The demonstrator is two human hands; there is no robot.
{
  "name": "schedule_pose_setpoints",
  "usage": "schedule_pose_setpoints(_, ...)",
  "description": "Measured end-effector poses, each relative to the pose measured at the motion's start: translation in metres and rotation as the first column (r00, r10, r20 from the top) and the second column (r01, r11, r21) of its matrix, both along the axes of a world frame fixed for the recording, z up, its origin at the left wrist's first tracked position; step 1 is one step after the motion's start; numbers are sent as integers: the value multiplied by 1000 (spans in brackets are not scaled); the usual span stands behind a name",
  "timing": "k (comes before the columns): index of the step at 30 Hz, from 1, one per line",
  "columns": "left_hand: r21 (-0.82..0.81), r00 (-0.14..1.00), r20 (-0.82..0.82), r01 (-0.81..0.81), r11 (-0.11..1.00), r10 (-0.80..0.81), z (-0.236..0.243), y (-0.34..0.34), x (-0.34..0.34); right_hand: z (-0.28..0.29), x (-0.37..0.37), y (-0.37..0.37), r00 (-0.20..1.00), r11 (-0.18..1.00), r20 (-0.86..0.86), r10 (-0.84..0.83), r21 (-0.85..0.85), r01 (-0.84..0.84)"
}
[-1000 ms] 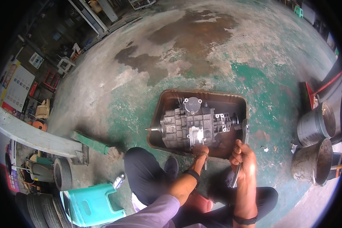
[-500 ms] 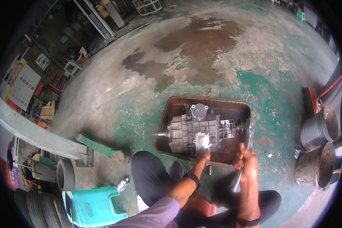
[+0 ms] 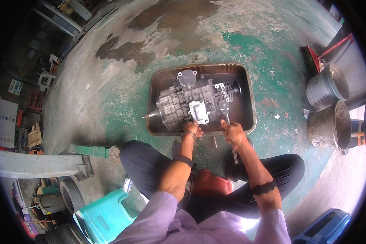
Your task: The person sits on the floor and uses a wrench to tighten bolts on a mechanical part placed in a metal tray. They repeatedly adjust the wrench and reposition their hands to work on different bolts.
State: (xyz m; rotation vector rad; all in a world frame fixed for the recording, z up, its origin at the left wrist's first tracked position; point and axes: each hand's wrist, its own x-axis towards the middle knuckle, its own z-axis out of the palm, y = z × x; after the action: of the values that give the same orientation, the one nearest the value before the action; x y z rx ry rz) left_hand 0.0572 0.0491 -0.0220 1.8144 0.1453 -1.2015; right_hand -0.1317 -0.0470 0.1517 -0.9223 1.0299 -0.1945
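Note:
A metal gearbox (image 3: 173, 105) lies in a rusty tray (image 3: 251, 101) on the floor, with a round cover on top and a bright plate (image 3: 199, 112) toward me. My left hand (image 3: 192, 130) is closed at that plate's lower edge; what its fingers hold is hidden. My right hand (image 3: 233, 132) grips a long steel ratchet wrench (image 3: 236, 152), whose head overlaps the gearbox's right section; whether they touch I cannot tell. A small metal cylinder (image 3: 215, 142) is on the floor between my hands, outside the tray.
Two buckets (image 3: 327, 126) stand at right. At left are a post's base (image 3: 40, 162), a green beam (image 3: 89, 150), tyres (image 3: 71, 195), a turquoise stool (image 3: 101, 215) and a spray can (image 3: 127, 185). A red object (image 3: 209, 183) is between my legs, a blue one (image 3: 321, 227) at lower right.
The wrench has moved left, from the tray's right rim to over the gearbox's right section. My left hand stays at the plate. The view has shifted, so the tray appears higher and further left.

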Motion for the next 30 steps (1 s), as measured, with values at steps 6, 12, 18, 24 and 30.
schedule_pose_setpoints(6, -135, 997, -70, -50, 990, 41, 17, 6, -9, -50, 1, 19, 977, 990, -186, 109, -69, -124)
schedule_pose_setpoints(12, -202, 978, -207, -44, 978, 1, 21, 0, -11, -82, 8, 26, 904, 754, -318, 287, -507, -418)
schedule_pose_setpoints(18, -317, 920, -392, -108, 942, -26, 17, -3, -2, -85, 10, 33, 720, 492, -575, 390, -530, -690)
schedule_pose_setpoints(24, -314, 968, -251, -79, 946, -3, 37, -3, -9, -84, 14, 36, 673, 497, -641, 369, -476, -726)
schedule_pose_setpoints(30, -239, 980, -197, -70, 969, 22, 69, -15, -18, -89, 8, 31, 757, 568, -546, 359, -516, -642)
